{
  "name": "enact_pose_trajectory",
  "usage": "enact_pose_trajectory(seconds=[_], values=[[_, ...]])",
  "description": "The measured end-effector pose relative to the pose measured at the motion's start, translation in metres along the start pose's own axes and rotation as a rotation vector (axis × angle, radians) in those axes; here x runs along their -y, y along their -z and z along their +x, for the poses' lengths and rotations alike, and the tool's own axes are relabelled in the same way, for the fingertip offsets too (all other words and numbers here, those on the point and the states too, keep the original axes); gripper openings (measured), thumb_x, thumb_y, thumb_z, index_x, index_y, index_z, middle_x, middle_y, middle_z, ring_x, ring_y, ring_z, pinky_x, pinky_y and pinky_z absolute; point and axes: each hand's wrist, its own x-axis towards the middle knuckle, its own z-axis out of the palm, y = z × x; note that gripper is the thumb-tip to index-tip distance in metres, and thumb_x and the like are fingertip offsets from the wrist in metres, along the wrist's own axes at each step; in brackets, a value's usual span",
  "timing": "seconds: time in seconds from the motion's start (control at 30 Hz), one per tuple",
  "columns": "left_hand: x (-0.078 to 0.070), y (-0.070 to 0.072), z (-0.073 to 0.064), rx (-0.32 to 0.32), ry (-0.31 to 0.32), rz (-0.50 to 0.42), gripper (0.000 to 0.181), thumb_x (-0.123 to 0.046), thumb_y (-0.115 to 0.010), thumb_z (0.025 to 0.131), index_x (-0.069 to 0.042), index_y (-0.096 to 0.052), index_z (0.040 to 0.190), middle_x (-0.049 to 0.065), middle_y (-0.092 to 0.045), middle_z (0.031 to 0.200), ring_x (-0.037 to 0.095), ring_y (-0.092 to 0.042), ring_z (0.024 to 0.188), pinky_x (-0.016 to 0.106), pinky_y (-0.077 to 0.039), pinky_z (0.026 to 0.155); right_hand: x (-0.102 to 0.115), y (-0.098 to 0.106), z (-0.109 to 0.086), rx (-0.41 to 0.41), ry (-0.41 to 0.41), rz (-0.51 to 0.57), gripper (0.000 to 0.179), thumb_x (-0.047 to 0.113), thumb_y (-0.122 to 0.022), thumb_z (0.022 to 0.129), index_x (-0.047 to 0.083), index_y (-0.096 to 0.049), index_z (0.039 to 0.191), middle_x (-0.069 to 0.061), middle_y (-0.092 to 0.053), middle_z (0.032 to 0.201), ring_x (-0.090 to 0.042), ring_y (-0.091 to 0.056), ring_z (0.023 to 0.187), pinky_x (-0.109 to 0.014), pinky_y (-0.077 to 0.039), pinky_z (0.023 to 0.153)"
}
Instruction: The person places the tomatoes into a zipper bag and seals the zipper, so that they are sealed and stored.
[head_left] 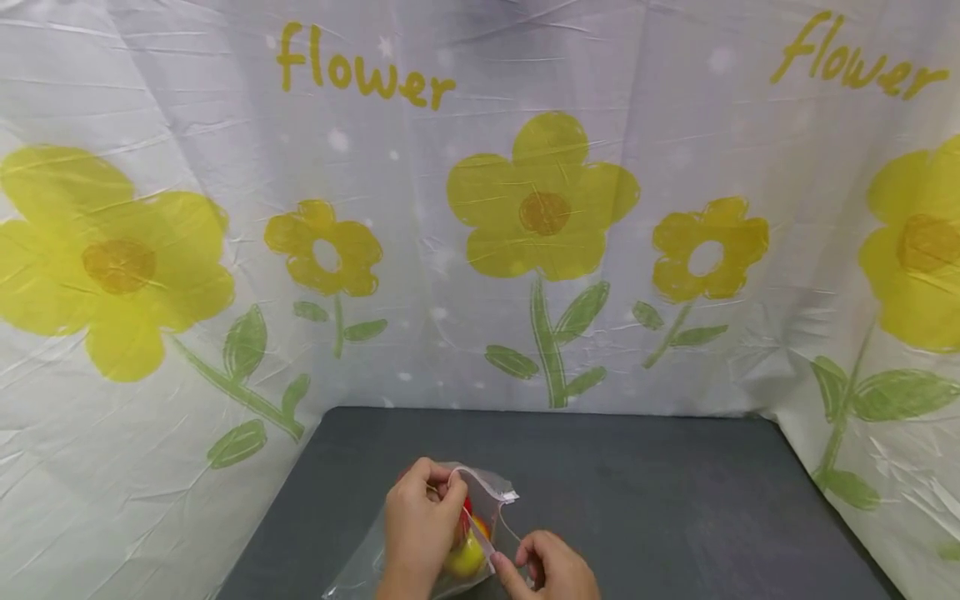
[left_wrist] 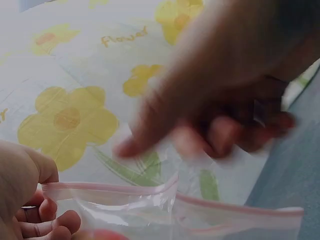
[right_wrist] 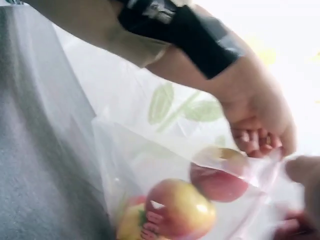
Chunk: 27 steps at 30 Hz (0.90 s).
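Note:
A clear zip-top plastic bag (head_left: 360, 560) with a pink seal strip lies in front of me, holding several red-and-yellow apples (right_wrist: 181, 209). My left hand (head_left: 423, 521) pinches the bag's rim between thumb and fingers; the left wrist view shows this hand (left_wrist: 27, 195) at one end of the strip. Close by the mouth's right side is my right hand (head_left: 553, 567), thumb extended and fingers loosely bent. Blurred in the left wrist view, the right hand (left_wrist: 200, 110) appears above the strip with nothing between thumb and fingers. Red lettering shows on the bag in the right wrist view.
The dark grey tabletop (head_left: 637, 483) extends behind and to the right of the bag. White sheets with yellow flowers (head_left: 420, 333) hang along the back and both sides. A black strapped device (right_wrist: 200, 40) sits on my left wrist.

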Motion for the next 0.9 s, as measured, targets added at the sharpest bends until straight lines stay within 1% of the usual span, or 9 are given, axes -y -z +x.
enact_pose_trajectory(seconds=[0.1, 0.17, 0.27, 0.37, 0.5, 0.63, 0.7, 0.77, 0.9], values=[[-0.001, -0.002, 0.001, 0.010, -0.003, 0.009, 0.021, 0.001, -0.077, 0.077, -0.013, -0.063, 0.072, -0.010, -0.050, 0.064, 0.002, -0.045, 0.051, 0.022, -0.041, 0.046, -0.001, 0.005, 0.001, 0.267, -0.118, 0.054, 0.031, 0.041, -0.073, 0.093, 0.020, -0.064, 0.072, 0.017, -0.047, 0.058, 0.001, -0.040, 0.049, -0.022, -0.035, 0.046], [-0.002, -0.002, 0.002, 0.025, 0.002, 0.023, 0.020, -0.001, -0.077, 0.078, -0.014, -0.062, 0.073, -0.011, -0.050, 0.063, 0.002, -0.045, 0.052, 0.022, -0.041, 0.047, -0.001, 0.004, 0.002, 0.357, -0.131, 0.113, 0.031, 0.037, -0.068, 0.096, 0.017, -0.069, 0.074, 0.018, -0.052, 0.058, 0.001, -0.044, 0.050, -0.023, -0.037, 0.046], [-0.004, -0.003, 0.004, 0.064, 0.005, 0.060, 0.017, -0.005, -0.076, 0.079, -0.015, -0.063, 0.075, -0.010, -0.049, 0.064, 0.004, -0.045, 0.054, 0.023, -0.041, 0.050, -0.002, 0.002, 0.002, 0.332, -0.088, 0.141, 0.025, 0.029, -0.066, 0.097, 0.017, -0.071, 0.075, 0.022, -0.054, 0.060, 0.003, -0.046, 0.051, -0.022, -0.039, 0.047], [-0.008, 0.001, 0.013, 0.190, 0.004, 0.135, 0.014, -0.016, -0.076, 0.083, -0.015, -0.062, 0.083, -0.008, -0.048, 0.069, 0.008, -0.045, 0.057, 0.026, -0.040, 0.053, -0.002, 0.002, 0.003, 0.282, -0.061, 0.136, 0.024, 0.024, -0.065, 0.097, 0.018, -0.070, 0.074, 0.025, -0.051, 0.059, 0.005, -0.043, 0.050, -0.021, -0.038, 0.046], [-0.019, 0.011, 0.048, 0.448, -0.044, 0.311, 0.032, -0.041, -0.074, 0.092, -0.013, -0.062, 0.100, -0.004, -0.051, 0.081, 0.012, -0.048, 0.066, 0.031, -0.043, 0.059, 0.002, 0.003, 0.005, 0.275, -0.059, 0.145, 0.026, 0.023, -0.065, 0.097, 0.017, -0.070, 0.073, 0.023, -0.047, 0.057, 0.005, -0.039, 0.047, -0.020, -0.034, 0.044], [-0.023, 0.004, 0.107, 0.633, -0.217, 0.509, 0.038, -0.046, -0.068, 0.096, -0.011, -0.067, 0.108, 0.002, -0.064, 0.097, 0.020, -0.061, 0.081, 0.040, -0.053, 0.071, 0.007, 0.002, 0.006, 0.325, -0.101, 0.182, 0.026, 0.025, -0.066, 0.097, 0.016, -0.070, 0.073, 0.020, -0.052, 0.058, 0.002, -0.042, 0.047, -0.021, -0.036, 0.044], [-0.016, -0.007, 0.136, 0.780, -0.301, 0.517, 0.034, -0.038, -0.066, 0.099, -0.007, -0.070, 0.114, 0.007, -0.068, 0.108, 0.027, -0.066, 0.094, 0.045, -0.055, 0.081, 0.007, -0.001, 0.005, 0.344, -0.111, 0.192, 0.026, 0.026, -0.067, 0.096, 0.016, -0.071, 0.073, 0.020, -0.055, 0.059, 0.001, -0.045, 0.049, -0.021, -0.039, 0.046], [-0.005, -0.021, 0.159, 1.021, -0.351, 0.442, 0.034, -0.029, -0.060, 0.103, -0.003, -0.068, 0.124, 0.013, -0.068, 0.122, 0.032, -0.065, 0.111, 0.049, -0.053, 0.093, 0.006, -0.003, 0.005, 0.352, -0.094, 0.190, 0.025, 0.026, -0.067, 0.096, 0.016, -0.071, 0.073, 0.020, -0.056, 0.061, 0.001, -0.047, 0.051, -0.021, -0.041, 0.047], [0.026, -0.047, 0.177, 1.550, -0.192, 0.190, 0.038, -0.020, -0.053, 0.106, -0.004, -0.062, 0.139, 0.010, -0.062, 0.138, 0.027, -0.056, 0.130, 0.047, -0.044, 0.107, 0.000, -0.006, 0.003, 0.379, 0.003, 0.204, 0.025, 0.024, -0.066, 0.098, 0.011, -0.069, 0.076, 0.020, -0.052, 0.067, 0.004, -0.048, 0.058, -0.019, -0.042, 0.052]])
